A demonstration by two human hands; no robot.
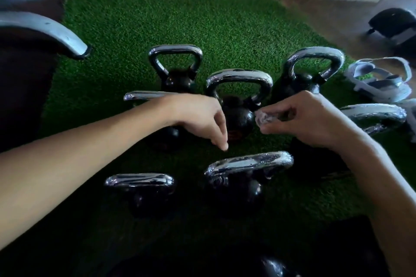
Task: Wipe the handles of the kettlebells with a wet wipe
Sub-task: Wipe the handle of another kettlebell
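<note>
— Item: wet wipe point(263, 117). Location?
— Wadded small, pinched in your right hand point(310, 119), in the air just beside the middle kettlebell point(238, 101).
— Item: left hand point(200, 117). Condition?
— Holding nothing; fingers hang loose, pointing down above the near kettlebell handle point(249, 162), apparently clear of it.
— Item: handles. Count?
— Several chrome loops standing on the green turf point(135, 20); one is partly hidden under your left forearm. The near handle looks beaded with droplets, which suggests it may be wiped already; I cannot tell for the rest.
— Method for next handle?
— Open the wad out so it wraps the bar. Steady the bell with your free hand. Run the wipe along the top, then down both legs and under the arch, where grip grime likely collects. Work row by row so none is skipped.
</note>
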